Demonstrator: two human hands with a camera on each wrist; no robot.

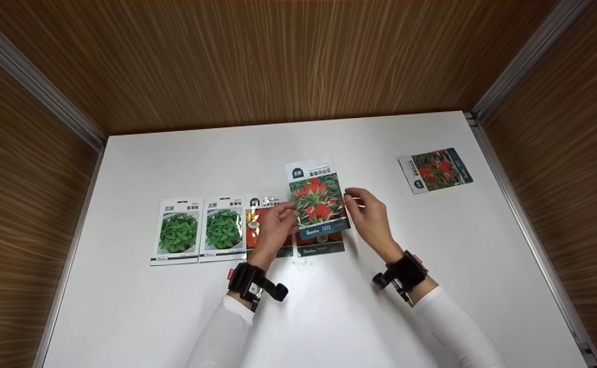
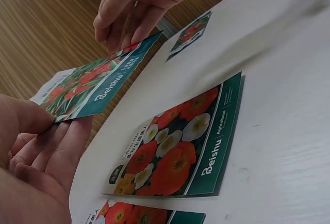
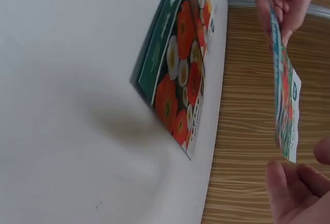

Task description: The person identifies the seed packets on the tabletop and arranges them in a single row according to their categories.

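My left hand (image 1: pixel 277 227) pinches the left edge of a seed packet (image 1: pixel 320 199) with red flowers on its front, thumb on top and fingers beneath. The packet is tilted above the table. At its right edge is my right hand (image 1: pixel 372 217), its fingers loosely bent; in the right wrist view its thumb and fingers (image 3: pixel 296 188) are spread just off the packet's end. Below lies a packet of orange and white flowers (image 2: pixel 172 149), partly covered in the head view. Another orange-flower packet (image 1: pixel 284 250) lies beside it, mostly behind my left hand.
Two green-leaf packets (image 1: pixel 178 232) lie side by side at the left of the row. A further red-flower packet (image 1: pixel 435 170) lies turned sideways at the right, seemingly more than one stacked. Wood-grain panels (image 1: pixel 278 61) enclose the white table (image 1: pixel 329 306) at the back and sides.
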